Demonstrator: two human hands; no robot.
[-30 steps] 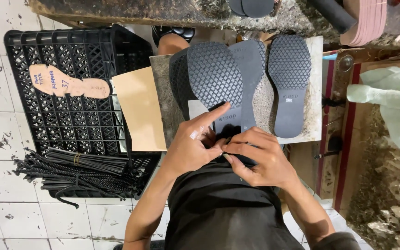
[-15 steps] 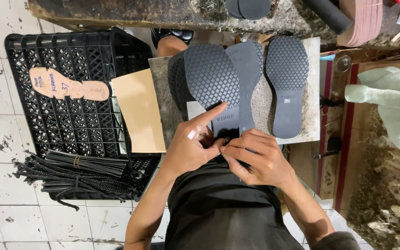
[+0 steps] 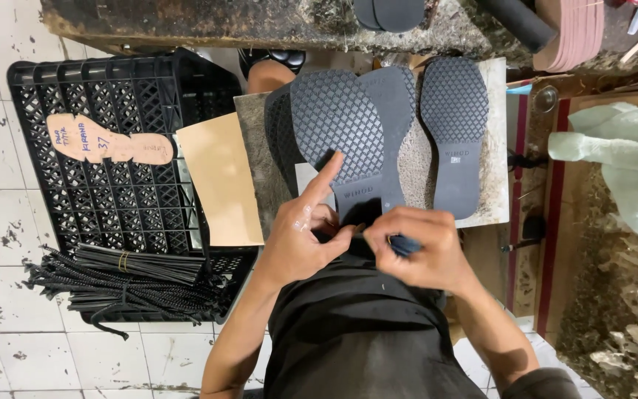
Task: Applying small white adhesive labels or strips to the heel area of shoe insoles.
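Black rubber sole [image 3: 337, 133] stays pinned under left hand [image 3: 304, 240]; right hand [image 3: 415, 247] unmoved.

I see a stone slab [image 3: 492, 199] carrying dark soles [image 3: 341, 122], another sole [image 3: 453, 125] lying apart to their right. On the tiled floor [image 3: 1, 222] sits a black crate [image 3: 119, 185], with a bundle of black straps [image 3: 119, 284] against its near edge.

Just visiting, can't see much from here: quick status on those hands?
Left hand pressing dark rubber sole, forefinger out. Right hand pinching something at sole's heel end, partly hidden. Second sole lies apart; nothing blocking.
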